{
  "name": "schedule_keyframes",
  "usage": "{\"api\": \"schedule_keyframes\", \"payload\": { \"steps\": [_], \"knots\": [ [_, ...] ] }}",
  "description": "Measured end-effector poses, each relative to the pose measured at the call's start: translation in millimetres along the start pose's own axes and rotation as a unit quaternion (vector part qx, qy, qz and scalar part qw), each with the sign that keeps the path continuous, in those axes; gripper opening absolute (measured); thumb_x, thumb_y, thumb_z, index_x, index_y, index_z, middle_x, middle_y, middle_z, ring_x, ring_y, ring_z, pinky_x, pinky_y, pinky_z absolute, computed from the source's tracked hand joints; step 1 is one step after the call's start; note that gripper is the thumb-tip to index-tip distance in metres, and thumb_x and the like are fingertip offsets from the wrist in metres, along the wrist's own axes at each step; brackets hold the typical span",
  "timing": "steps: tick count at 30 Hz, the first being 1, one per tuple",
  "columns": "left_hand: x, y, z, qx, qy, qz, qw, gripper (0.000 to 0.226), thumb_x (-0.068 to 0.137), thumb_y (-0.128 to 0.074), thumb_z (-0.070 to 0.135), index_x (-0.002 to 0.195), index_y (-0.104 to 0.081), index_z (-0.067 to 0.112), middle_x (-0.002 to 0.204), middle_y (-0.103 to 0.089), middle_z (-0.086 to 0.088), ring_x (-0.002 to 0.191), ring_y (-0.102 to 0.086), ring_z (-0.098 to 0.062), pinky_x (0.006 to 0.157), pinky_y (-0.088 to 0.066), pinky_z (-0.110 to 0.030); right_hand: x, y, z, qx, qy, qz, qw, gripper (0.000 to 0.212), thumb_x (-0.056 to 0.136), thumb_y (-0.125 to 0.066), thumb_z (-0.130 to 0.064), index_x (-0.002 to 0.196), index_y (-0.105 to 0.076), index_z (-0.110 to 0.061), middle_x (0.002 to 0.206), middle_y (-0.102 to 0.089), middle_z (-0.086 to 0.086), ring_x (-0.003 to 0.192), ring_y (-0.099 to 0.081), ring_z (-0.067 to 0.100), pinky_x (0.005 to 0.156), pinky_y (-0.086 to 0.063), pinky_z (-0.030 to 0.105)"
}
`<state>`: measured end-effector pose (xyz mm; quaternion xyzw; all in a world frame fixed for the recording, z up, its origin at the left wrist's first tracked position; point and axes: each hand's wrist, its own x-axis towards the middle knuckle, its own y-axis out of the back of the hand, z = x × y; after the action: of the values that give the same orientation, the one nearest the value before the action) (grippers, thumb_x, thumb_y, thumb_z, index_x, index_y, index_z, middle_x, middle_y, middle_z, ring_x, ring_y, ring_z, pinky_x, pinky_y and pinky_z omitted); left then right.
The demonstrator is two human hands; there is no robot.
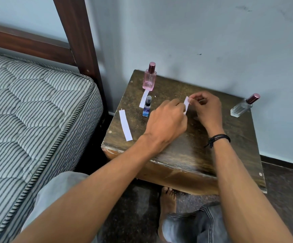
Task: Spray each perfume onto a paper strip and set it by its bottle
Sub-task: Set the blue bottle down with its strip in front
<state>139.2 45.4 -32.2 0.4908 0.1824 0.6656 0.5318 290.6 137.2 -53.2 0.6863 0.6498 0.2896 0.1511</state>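
Strip (pixel 187 104) pinched by left hand (pixel 166 121) and right hand (pixel 206 107)
Its lower end hides behind the left hand; blue bottle (pixel 146 108) label illegible.

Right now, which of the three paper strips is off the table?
The raised strip pinched between left hand and right hand; the strip by the pink bottle and the long strip at the left lie flat.

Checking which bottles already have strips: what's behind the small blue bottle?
A white paper strip lies flat just behind the small blue bottle, reaching back to the upright pink bottle. The blue bottle's top covers a little of the strip's near edge.
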Motion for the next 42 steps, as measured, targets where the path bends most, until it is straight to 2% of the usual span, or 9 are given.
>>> {"api": "schedule_keyframes", "payload": {
  "steps": [3,7,11,14,18,24,36,42],
  "knots": [
    [-0.2,-2.3,-5.3,0.029,0.078,-0.089,0.993,0.018,0.086,-0.053,0.010,0.086,-0.069,0.003,0.090,-0.067,-0.011,0.083,-0.063,-0.036,0.065,-0.054,-0.045,1.2,4.3,3.2,-0.005,-0.010,0.001,1.000,0.002,0.088,-0.077,-0.024,0.089,-0.075,-0.025,0.086,-0.071,-0.007,0.083,-0.065,0.013,0.076,-0.051,0.029],
    [6.2,2.6,-9.8,0.015,0.155,-0.126,0.980,0.025,0.084,-0.051,0.010,0.093,-0.075,0.009,0.099,-0.073,-0.008,0.090,-0.068,-0.034,0.074,-0.058,-0.044,2.2,7.4,5.0,-0.001,-0.018,0.008,1.000,0.004,0.088,-0.077,-0.022,0.088,-0.075,-0.026,0.085,-0.071,-0.009,0.082,-0.063,0.009,0.074,-0.050,0.024],
    [4.7,-0.5,-8.2,-0.016,0.121,-0.193,0.974,0.029,0.088,-0.054,0.014,0.106,-0.076,0.018,0.112,-0.070,-0.007,0.103,-0.065,-0.035,0.084,-0.056,-0.045,3.0,9.4,7.2,0.002,-0.020,0.013,1.000,0.005,0.088,-0.078,-0.023,0.087,-0.074,-0.027,0.084,-0.068,-0.013,0.083,-0.062,0.007,0.076,-0.048,0.024],
    [0.5,-4.1,-3.6,-0.019,0.073,-0.225,0.971,0.032,0.094,-0.056,0.023,0.122,-0.071,0.026,0.119,-0.064,-0.003,0.116,-0.056,-0.029,0.092,-0.051,-0.043,2.7,8.7,9.2,-0.003,-0.020,0.013,1.000,0.006,0.088,-0.078,-0.024,0.087,-0.074,-0.028,0.084,-0.069,-0.012,0.083,-0.062,0.009,0.076,-0.050,0.026],
    [-1.7,-6.1,-2.0,0.015,0.041,-0.236,0.971,0.039,0.100,-0.048,0.021,0.135,-0.062,0.029,0.122,-0.057,-0.003,0.122,-0.048,-0.027,0.094,-0.048,-0.045,3.5,8.0,12.5,-0.011,-0.020,0.009,1.000,0.006,0.088,-0.078,-0.027,0.087,-0.073,-0.031,0.086,-0.069,-0.012,0.087,-0.064,0.012,0.078,-0.050,0.029],
    [-3.7,-7.2,-0.6,0.033,0.023,-0.230,0.972,0.041,0.099,-0.045,0.019,0.136,-0.062,0.027,0.124,-0.055,-0.006,0.120,-0.047,-0.029,0.094,-0.048,-0.045,3.8,3.4,15.3,-0.011,-0.025,0.003,1.000,0.006,0.089,-0.077,-0.025,0.087,-0.073,-0.029,0.082,-0.066,-0.016,0.076,-0.059,0.002,0.072,-0.049,0.024],
    [3.2,-6.0,-6.1,-0.004,0.044,-0.261,0.964,0.041,0.098,-0.048,0.019,0.135,-0.063,0.028,0.121,-0.053,-0.003,0.119,-0.046,-0.026,0.098,-0.049,-0.047,9.9,-6.0,20.0,-0.052,-0.034,0.015,0.998,0.003,0.090,-0.075,-0.030,0.091,-0.075,-0.027,0.088,-0.069,-0.010,0.085,-0.063,0.011,0.077,-0.051,0.031],
    [3.9,-9.2,-5.8,0.004,0.030,-0.262,0.965,0.041,0.099,-0.048,0.022,0.137,-0.061,0.026,0.123,-0.053,-0.004,0.119,-0.045,-0.027,0.097,-0.047,-0.045,14.5,-8.3,22.0,-0.091,-0.035,0.007,0.995,0.001,0.090,-0.074,-0.029,0.091,-0.074,-0.029,0.088,-0.067,-0.011,0.083,-0.062,0.010,0.072,-0.048,0.029]
  ]
}}
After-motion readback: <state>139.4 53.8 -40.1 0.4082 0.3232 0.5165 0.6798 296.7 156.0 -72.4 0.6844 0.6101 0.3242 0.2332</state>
